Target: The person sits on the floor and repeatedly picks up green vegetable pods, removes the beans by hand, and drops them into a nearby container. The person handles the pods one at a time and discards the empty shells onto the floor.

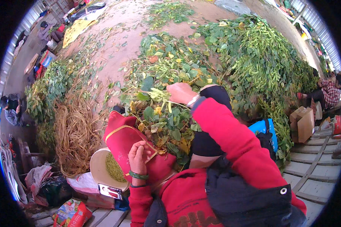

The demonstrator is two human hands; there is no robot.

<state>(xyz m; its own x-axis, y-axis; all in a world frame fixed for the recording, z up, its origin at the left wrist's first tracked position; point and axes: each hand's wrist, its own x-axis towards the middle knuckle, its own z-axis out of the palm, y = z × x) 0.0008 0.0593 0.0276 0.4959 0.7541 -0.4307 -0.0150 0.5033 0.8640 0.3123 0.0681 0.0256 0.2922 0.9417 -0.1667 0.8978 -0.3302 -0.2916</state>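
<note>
My right hand [182, 93] is closed around the stem of a soybean plant; a cluster of green soybean pods [158, 95] sticks out to its left. My left hand [138, 156], with a green bangle at the wrist, is raised over the red cloth [125, 142] on my lap, its fingers curled; whether something small is between them cannot be told. Left of that cloth stands a pale bucket [98, 163] partly filled with shelled green beans or pods [113, 167]. Leafy soybean plants [170, 68] lie in front of me, some against my knees.
A big heap of soybean plants [261, 54] rises at the right, near a cardboard box [304, 124] and blue bag [260, 127]. Bare stalks [75, 136] are piled at the left. A phone [110, 191] leans by the bucket. Other people [12, 110] sit at both sides.
</note>
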